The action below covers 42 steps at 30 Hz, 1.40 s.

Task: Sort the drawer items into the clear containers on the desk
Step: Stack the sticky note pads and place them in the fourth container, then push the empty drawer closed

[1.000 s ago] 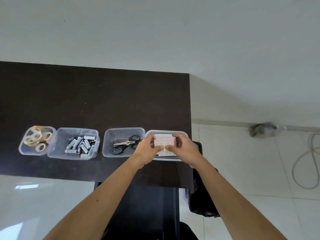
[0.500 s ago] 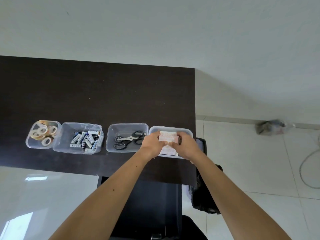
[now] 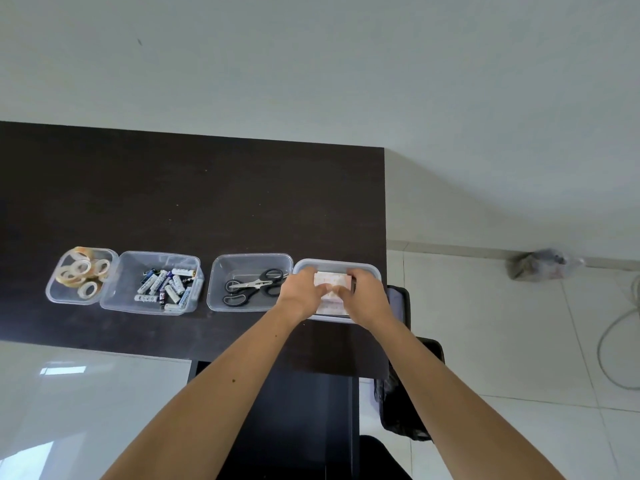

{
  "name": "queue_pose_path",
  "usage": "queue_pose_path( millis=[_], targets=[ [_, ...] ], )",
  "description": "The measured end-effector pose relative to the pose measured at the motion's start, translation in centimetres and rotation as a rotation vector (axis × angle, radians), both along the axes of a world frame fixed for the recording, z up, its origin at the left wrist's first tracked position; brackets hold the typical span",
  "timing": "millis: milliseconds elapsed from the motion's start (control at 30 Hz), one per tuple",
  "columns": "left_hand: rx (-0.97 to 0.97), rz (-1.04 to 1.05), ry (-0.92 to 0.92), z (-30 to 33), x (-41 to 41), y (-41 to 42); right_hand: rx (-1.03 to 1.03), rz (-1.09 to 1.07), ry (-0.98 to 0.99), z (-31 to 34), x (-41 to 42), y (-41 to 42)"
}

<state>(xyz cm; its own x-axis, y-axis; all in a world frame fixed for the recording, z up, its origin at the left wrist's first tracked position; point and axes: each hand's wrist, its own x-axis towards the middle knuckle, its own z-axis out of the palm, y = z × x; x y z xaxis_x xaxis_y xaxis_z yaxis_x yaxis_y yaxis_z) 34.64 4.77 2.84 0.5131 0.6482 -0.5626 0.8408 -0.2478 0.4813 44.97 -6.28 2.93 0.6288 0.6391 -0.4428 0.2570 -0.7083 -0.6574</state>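
Note:
Several clear containers stand in a row on the dark desk (image 3: 194, 188). The rightmost container (image 3: 337, 263) holds a pale pink and white packet (image 3: 330, 280). My left hand (image 3: 301, 294) grips the packet's left side and my right hand (image 3: 365, 296) grips its right side, both inside that container. The container to its left (image 3: 249, 261) holds black-handled scissors (image 3: 251, 285). Further left, one container (image 3: 152, 259) holds several batteries (image 3: 166, 287), and the leftmost container (image 3: 55, 282) holds tape rolls (image 3: 81, 273).
The desk's right edge lies just past the rightmost container. Below that edge a dark bag (image 3: 401, 306) hangs or leans. On the tiled floor at right lie a plastic bag (image 3: 540, 265) and a white cable (image 3: 620, 341). A dark drawer unit (image 3: 304, 420) sits under the desk.
Both hands stay on the packet and have lowered it slightly deeper into the rightmost container. The camera view has shifted a little.

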Motion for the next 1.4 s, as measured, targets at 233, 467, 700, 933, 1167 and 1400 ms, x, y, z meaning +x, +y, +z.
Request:
queue_pose_path(
  millis=[233, 467, 700, 933, 1167, 1400],
  targets=[
    [0.094, 0.050, -0.101, 1.6, -1.2, -1.0, 0.090, -0.033, -0.162, 1.3, -0.6, -1.0],
    [0.134, 0.135, -0.432, 5.9, -6.4, -2.3, 0.244, -0.059, -0.310, 4.0, -4.4, -3.4],
    [-0.010, 0.141, -0.665, 5.0, -18.8, -6.9, 0.411, -0.115, -0.304, 4.3, -13.7, -9.1],
    [-0.054, 0.046, -0.517, 0.1, -31.2, -11.8, 0.302, -0.032, -0.147, 0.0, -24.2, -16.1],
    [-0.030, -0.059, -0.399, -6.3, -37.6, -14.9, 0.115, 0.082, -0.061, -6.1, -30.2, -21.6],
    [0.108, -0.203, -0.320, -9.7, -39.8, -15.8, 0.096, 0.133, -0.244, -10.3, -31.8, -22.9]
  ],
)
